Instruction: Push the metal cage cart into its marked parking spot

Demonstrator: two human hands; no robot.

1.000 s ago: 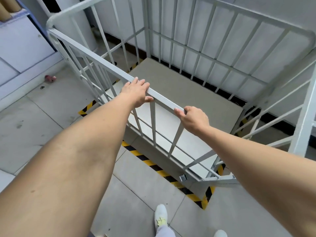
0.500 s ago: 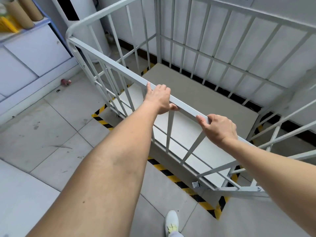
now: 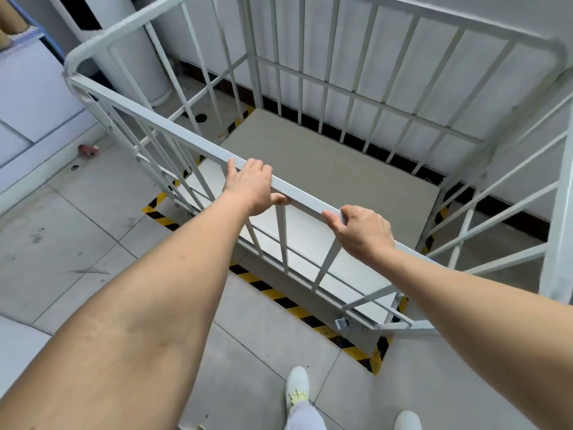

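Observation:
A white metal cage cart (image 3: 161, 127) with barred sides and a pale flat floor stands in front of me against the wall. My left hand (image 3: 251, 186) grips its near top rail. A little to the right, my right hand (image 3: 362, 232) grips the same rail. Yellow-and-black hazard tape (image 3: 288, 304) marks a rectangle on the tiled floor. The cart's base sits inside the tape, whose near strip shows just in front of the cart's near side. The cart's wheels are hidden.
A white wall with a dark skirting (image 3: 511, 215) runs right behind the cart. A white cylinder (image 3: 139, 63) stands at the back left, beside pale cabinets (image 3: 28, 97). A small pink object (image 3: 88, 149) lies on the floor. My white shoes (image 3: 296, 386) are just behind the tape.
The view has drawn back and swung left, so the cart sits more centred. Both hands have stayed closed on the same rail. More of the near tape strip shows in front of the cart.

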